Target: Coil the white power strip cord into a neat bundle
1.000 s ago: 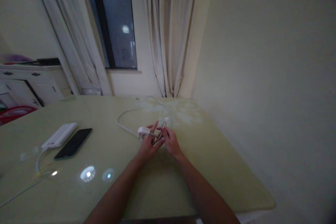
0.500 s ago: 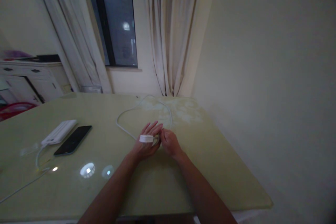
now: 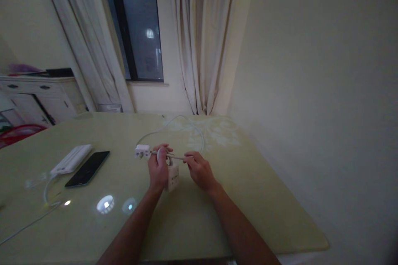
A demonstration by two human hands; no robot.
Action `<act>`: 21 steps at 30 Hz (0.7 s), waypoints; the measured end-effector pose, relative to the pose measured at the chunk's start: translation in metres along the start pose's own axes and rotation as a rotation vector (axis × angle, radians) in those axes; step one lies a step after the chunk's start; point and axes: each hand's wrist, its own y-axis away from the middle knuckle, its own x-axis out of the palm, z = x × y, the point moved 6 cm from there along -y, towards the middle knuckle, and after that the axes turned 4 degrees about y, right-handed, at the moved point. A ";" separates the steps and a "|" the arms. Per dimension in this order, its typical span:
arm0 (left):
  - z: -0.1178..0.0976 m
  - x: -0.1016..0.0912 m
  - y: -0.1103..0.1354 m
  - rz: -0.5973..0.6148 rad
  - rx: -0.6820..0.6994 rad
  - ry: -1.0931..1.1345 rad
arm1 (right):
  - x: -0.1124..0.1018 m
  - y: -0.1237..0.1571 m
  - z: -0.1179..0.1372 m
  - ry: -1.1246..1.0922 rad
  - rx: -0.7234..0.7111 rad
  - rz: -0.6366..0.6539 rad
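A white cable (image 3: 175, 157) runs between my two hands above the table. My left hand (image 3: 158, 169) is closed around a bent part of it. On the left of that hand sticks out a white plug (image 3: 142, 150), with what look like prongs on its underside. Below the cable, close against the left hand's right side, is a white socket block (image 3: 173, 177) with dark slots. The fingertips of my right hand (image 3: 200, 170) pinch the cable a short way to the right. More of the cable lies in a wide loop on the tabletop beyond both hands.
On the left of the pale green table (image 3: 248, 215) lie a black phone (image 3: 88, 169) and a white power bank (image 3: 71, 159) with its own cable (image 3: 29, 225). A wall (image 3: 311, 91) borders the right side. Curtains (image 3: 205, 41) and a window stand behind; a white cabinet (image 3: 40, 95) is far left.
My hands have moved apart, drawing the cable out between them. My left hand has turned and curled from flat to closed; the plug now juts left and the socket block shows below.
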 end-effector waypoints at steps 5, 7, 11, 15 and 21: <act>0.031 0.022 0.011 0.162 -0.352 0.276 | -0.011 0.001 -0.006 0.020 0.282 -0.148; 0.035 0.030 0.017 0.224 -0.378 0.325 | -0.005 0.001 -0.006 -0.088 0.323 -0.052; 0.035 0.037 0.023 0.279 -0.384 0.276 | 0.002 0.000 -0.013 -0.247 0.407 -0.039; 0.039 0.036 0.020 0.222 -0.416 0.294 | 0.006 -0.004 -0.015 -0.186 0.405 0.022; 0.048 -0.023 -0.027 -0.259 -0.502 0.616 | -0.021 0.003 -0.038 0.227 0.347 0.288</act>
